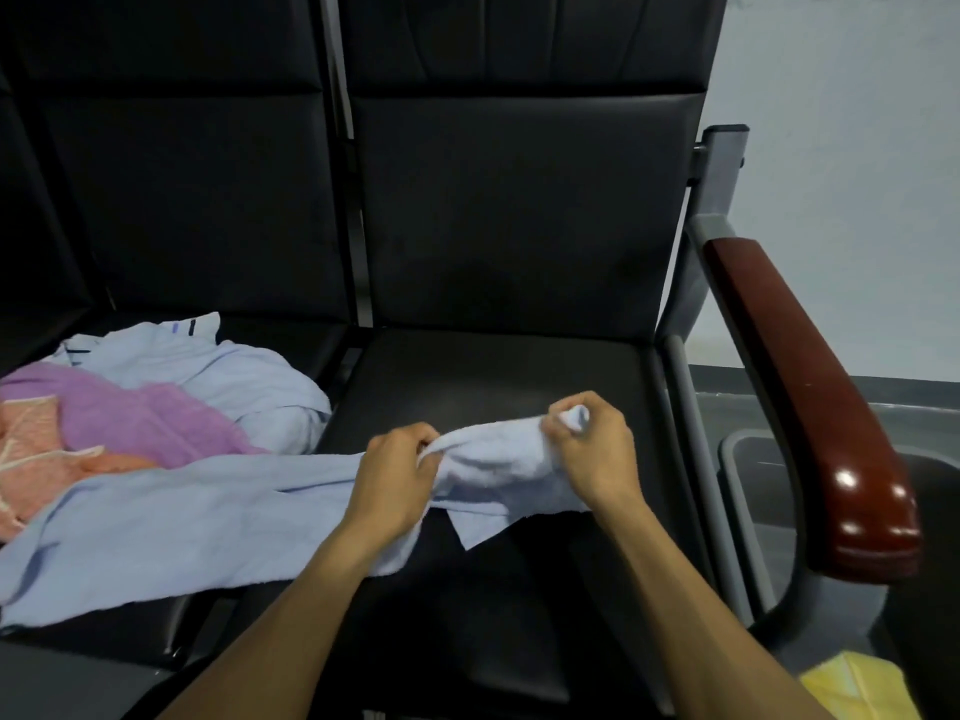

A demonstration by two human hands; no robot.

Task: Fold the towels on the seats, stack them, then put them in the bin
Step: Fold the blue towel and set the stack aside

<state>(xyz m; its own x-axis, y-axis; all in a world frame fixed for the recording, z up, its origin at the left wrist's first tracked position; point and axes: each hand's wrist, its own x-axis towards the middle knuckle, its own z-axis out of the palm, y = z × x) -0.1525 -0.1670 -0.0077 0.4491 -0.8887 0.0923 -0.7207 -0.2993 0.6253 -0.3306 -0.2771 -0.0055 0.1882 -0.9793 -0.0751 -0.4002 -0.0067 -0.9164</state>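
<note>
Light-blue towel sprawls unfolded across both seats — one end bunched.

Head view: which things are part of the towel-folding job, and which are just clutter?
Job:
light blue towel, gripped by left hand and right hand
purple towel
orange towel
second pale blue towel
seats
grey bin

Lying about:
wooden armrest
yellow cloth

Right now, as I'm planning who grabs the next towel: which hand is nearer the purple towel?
Left. The left hand grips the light blue towel just right of the purple towel; the right hand grips it farther right.
</note>
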